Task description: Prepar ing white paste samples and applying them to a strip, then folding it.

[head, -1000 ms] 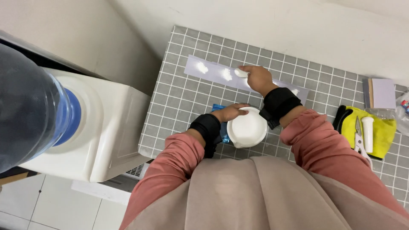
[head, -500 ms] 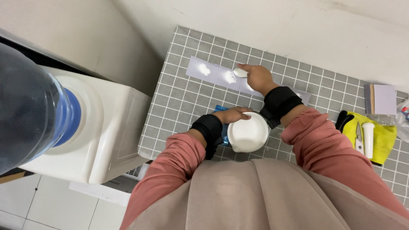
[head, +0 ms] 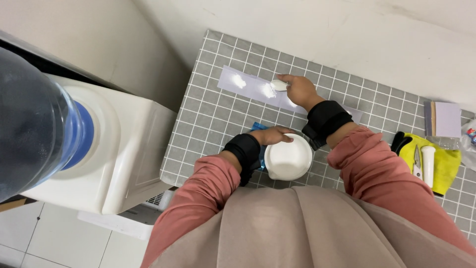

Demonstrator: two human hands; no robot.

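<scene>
Gridded table (head: pixel 208 114) — round white bowl (head: pixel 288 160), left hand (head: pixel 272 135) steadying.

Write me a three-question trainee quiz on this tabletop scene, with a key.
1. True or false: the left hand rests on the rim of the white bowl.
2. What does the right hand hold over the pale strip?
A. scissors
B. a small white spoon
C. a blue bottle
3. Fill in: the yellow cloth lies to the person's ____ of the bowl.

Key:
1. True.
2. B; its tip is at a small white heap on the strip.
3. Right; it lies on the grey gridded table.
</scene>
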